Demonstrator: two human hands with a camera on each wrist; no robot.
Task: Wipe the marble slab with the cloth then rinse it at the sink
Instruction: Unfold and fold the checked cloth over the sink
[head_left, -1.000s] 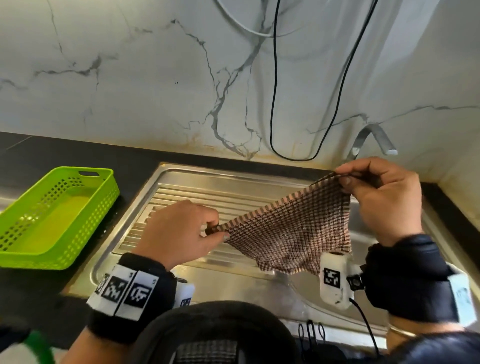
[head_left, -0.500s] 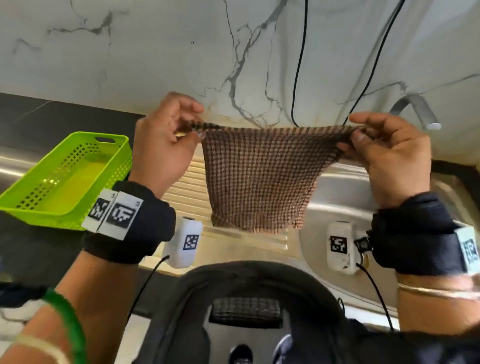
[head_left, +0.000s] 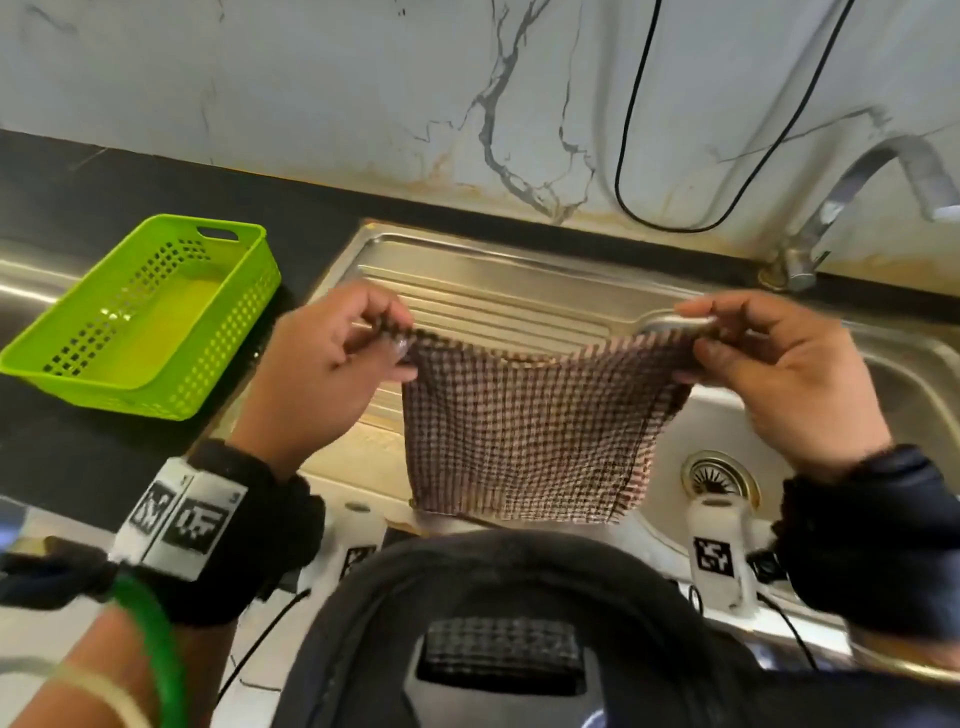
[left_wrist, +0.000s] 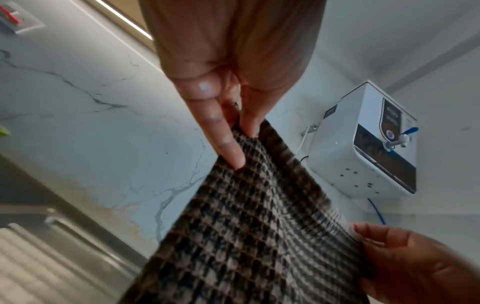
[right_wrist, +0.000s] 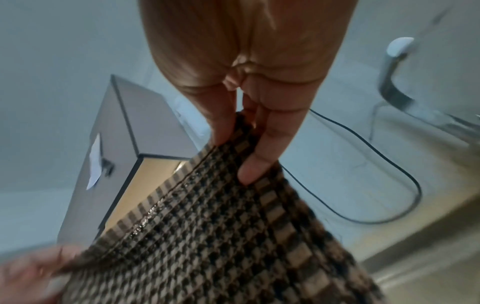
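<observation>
Cloth (head_left: 524, 431) stretched over sink (head_left: 909, 374), left hand (head_left: 322, 374) and right hand (head_left: 779, 374) each pinching a top corner; tap (head_left: 883, 171) dry, rinse probably pending, wiping unverifiable.

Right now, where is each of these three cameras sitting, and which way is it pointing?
Head: on the person's head, looking down at the sink; both hands and wrist straps show, left hand, right hand, stretching the cloth.
Left wrist: along the left hand's fingers toward the marble wall and a white wall unit.
Right wrist: along the right hand's fingers toward the tap.
Shared: all three show the cloth pinched by both hands.
</observation>
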